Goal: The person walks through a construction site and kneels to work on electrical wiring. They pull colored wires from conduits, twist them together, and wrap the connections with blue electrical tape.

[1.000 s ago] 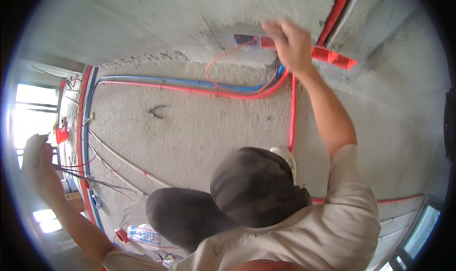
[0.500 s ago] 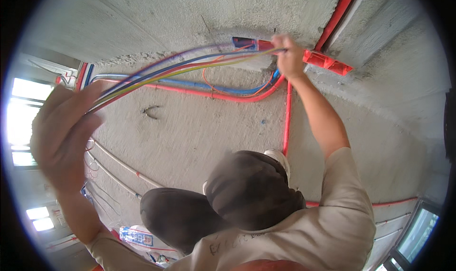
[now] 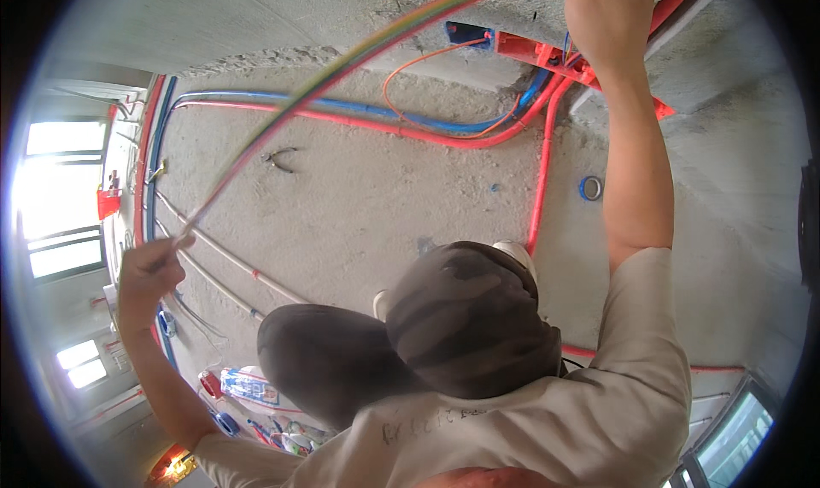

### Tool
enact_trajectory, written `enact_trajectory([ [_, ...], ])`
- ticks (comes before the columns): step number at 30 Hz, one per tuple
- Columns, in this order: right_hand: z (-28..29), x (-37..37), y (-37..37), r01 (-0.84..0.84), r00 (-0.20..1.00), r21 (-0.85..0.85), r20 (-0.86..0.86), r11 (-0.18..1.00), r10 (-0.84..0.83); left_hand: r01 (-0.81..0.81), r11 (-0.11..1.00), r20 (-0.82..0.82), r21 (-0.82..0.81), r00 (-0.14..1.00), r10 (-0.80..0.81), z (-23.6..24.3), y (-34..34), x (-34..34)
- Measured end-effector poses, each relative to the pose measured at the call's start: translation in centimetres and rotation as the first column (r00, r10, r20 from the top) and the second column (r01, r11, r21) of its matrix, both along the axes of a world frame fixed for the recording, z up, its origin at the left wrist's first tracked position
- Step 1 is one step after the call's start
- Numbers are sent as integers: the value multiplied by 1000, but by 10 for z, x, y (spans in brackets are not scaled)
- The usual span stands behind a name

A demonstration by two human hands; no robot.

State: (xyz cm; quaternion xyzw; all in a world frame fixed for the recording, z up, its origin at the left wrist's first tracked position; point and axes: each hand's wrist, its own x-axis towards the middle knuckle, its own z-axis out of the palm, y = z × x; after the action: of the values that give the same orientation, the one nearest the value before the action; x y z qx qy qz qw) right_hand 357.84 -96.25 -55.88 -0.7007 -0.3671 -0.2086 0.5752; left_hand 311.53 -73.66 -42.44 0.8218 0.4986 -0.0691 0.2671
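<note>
A bundle of coloured electrical wires (image 3: 359, 58), with red, yellow-green and darker strands, bows between my raised hands. My left hand (image 3: 152, 276), at the far left, is closed round its lower end. High at the right, my right hand (image 3: 611, 26) is closed near where the bundle leaves the top of the picture; its fingertips are partly cut off. Just below and left of that hand is a row of red wall boxes (image 3: 519, 48) with a blue box (image 3: 468, 34) at its left end. Thin wires show at the red boxes. A thin orange wire (image 3: 386, 86) loops from the blue box.
Red conduit (image 3: 384, 130) and blue conduit (image 3: 342, 105) curve along the wall's foot; another red pipe (image 3: 543, 172) crosses the concrete floor. Pliers (image 3: 282, 159) and a blue tape roll (image 3: 590, 188) lie there. White pipes (image 3: 226, 247) run at left, a printed bag (image 3: 249, 385) below.
My right hand has gone up and right, and my left hand has moved down and away from the camera. The wire bundle now stretches longer and steeper. The tape roll has come into sight.
</note>
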Motion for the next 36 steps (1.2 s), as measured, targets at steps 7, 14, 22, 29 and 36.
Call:
enact_trajectory([
  [7,-111,6,29,-24,1000,-144,-14,989,23,11,648,188,762,953,-237,38,54,7],
  [14,64,-17,-6,-51,955,130,-283,990,86,324,654,133,684,826,-548,84,32,127],
  [22,70,-36,2,11,992,164,119,986,-30,237,927,206,289,931,-302,62,-7,90],
  [29,-51,-16,15,76,994,-82,-67,994,-82,409,546,108,731,721,-684,38,-35,159],
  [36,-1,-15,9,-35,998,-16,61,999,35,710,658,201,251,626,-753,52,-72,237],
])
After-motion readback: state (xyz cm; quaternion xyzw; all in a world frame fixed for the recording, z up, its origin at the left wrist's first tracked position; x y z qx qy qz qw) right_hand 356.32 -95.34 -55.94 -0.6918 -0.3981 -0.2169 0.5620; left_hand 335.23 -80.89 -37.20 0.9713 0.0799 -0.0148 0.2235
